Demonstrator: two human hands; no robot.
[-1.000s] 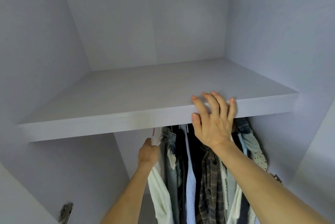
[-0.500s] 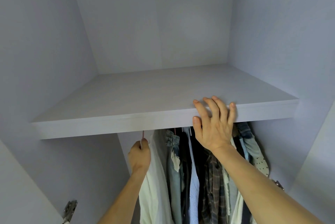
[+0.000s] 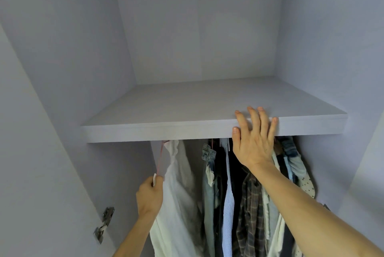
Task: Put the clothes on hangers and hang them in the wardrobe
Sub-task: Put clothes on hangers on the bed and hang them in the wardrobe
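while the shelf hides the rail: white garment at the left end of the wardrobe

since the shelf [image 3: 187, 130] covers everything above the hanger hooks, the rail cannot be seen, and whether any hook sits on it cannot be told. the bottom edge cuts off every garment and both forearms.

left hand [image 3: 150, 195]: fingers curled, pinching the low end of a thin red hanger [image 3: 160, 161] together with a small white piece, fabric or tab, hard to say which. the hanger runs up from the hand and vanishes under the shelf. the white garment [image 3: 178, 194] hangs from it, just right of the hand, near the left inner wall of the wardrobe [image 3: 62, 69].

right hand [image 3: 253, 144]: fingers straight and spread, laid flat over the shelf's front edge, holding nothing; it blocks part of the clothes behind it.

contents under the shelf, left to right after a gap: jeans [image 3: 208, 173], a dark item too dim to name, a pale striped shirt [image 3: 227, 194], a plaid shirt [image 3: 251, 204], more denim, a dotted garment [image 3: 307, 184]. these are packed touching.

a metal hinge [image 3: 104, 223] sits on the left wall, low.
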